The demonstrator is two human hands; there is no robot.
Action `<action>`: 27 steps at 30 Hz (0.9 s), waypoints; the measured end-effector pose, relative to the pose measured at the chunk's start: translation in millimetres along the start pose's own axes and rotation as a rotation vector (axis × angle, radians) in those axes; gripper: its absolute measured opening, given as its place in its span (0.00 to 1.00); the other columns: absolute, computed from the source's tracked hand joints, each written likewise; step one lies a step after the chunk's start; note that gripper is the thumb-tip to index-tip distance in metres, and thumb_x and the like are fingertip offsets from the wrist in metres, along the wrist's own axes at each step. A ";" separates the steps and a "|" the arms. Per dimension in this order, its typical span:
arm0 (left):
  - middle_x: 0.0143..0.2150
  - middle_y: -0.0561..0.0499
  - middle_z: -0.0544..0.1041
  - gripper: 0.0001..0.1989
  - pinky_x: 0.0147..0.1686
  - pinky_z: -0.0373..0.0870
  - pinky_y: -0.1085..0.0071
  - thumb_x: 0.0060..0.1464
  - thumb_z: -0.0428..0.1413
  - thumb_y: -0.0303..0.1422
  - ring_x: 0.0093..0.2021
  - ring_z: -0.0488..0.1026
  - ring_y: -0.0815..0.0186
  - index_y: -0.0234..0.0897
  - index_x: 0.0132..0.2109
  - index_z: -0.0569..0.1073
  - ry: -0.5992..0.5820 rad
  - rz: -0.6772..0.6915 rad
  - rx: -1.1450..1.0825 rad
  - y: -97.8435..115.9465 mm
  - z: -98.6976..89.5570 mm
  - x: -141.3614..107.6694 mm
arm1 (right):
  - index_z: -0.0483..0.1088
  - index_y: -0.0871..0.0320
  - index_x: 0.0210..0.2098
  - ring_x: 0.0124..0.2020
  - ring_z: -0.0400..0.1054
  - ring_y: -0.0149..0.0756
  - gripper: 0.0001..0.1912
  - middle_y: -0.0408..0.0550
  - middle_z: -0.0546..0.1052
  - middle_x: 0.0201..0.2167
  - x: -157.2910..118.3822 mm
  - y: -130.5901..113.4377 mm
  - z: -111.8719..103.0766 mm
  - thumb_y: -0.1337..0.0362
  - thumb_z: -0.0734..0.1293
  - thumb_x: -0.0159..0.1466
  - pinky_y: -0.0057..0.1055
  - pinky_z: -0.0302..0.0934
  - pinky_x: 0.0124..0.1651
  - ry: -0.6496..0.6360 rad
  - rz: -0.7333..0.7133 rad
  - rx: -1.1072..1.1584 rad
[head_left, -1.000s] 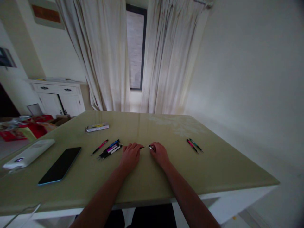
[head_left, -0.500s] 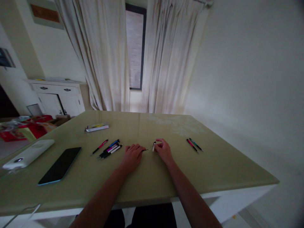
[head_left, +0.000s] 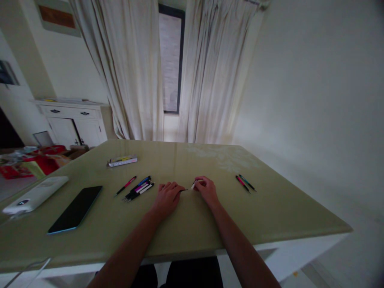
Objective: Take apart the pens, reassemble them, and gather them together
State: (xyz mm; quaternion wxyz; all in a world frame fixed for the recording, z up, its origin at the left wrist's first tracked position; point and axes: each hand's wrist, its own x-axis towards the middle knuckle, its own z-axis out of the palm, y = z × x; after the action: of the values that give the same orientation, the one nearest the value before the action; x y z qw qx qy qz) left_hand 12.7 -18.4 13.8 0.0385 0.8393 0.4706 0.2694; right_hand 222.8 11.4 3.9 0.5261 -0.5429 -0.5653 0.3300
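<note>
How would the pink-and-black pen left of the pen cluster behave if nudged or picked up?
The pink-and-black pen looks straight and rigid, so it should lift without bending. Its slim barrel lies flat on the smooth-looking tabletop, so a sideways nudge would probably roll it. It is likely light, given how thin it is.

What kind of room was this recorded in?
Probably a room in a home, perhaps a dining room or study: long pale curtains hang beside a narrow window, and a white cabinet stands behind the table.
</note>
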 end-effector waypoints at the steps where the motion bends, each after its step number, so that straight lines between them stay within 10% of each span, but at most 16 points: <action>1: 0.45 0.49 0.77 0.15 0.50 0.56 0.60 0.64 0.49 0.30 0.48 0.69 0.59 0.47 0.51 0.76 -0.002 0.004 -0.002 -0.8 0.9 0.1 | 0.76 0.56 0.38 0.30 0.77 0.41 0.11 0.48 0.80 0.27 0.1 -0.2 0.3 0.60 0.69 0.57 0.37 0.72 0.38 -0.010 0.003 0.028; 12: 0.45 0.50 0.77 0.14 0.49 0.57 0.62 0.65 0.48 0.32 0.47 0.70 0.61 0.47 0.52 0.75 0.062 -0.002 -0.006 -1.6 1.2 1.0 | 0.70 0.54 0.48 0.31 0.77 0.42 0.26 0.44 0.79 0.28 1.7 -4.1 -1.6 0.54 0.74 0.51 0.39 0.74 0.38 -0.037 0.093 0.325; 27: 0.48 0.51 0.80 0.12 0.48 0.57 0.62 0.65 0.51 0.34 0.49 0.71 0.60 0.46 0.50 0.76 0.131 -0.111 0.015 -9.9 3.4 4.4 | 0.77 0.57 0.34 0.31 0.71 0.35 0.12 0.46 0.79 0.30 4.1 5.8 -0.2 0.57 0.74 0.53 0.31 0.64 0.37 -0.269 -0.135 0.070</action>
State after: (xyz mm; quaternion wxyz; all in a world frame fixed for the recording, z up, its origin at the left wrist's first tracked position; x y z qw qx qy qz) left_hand 8.6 -8.7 9.6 0.0159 0.7929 0.5199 0.3176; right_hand 225.1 16.5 -0.5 0.4854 -0.4358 -0.6539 0.3834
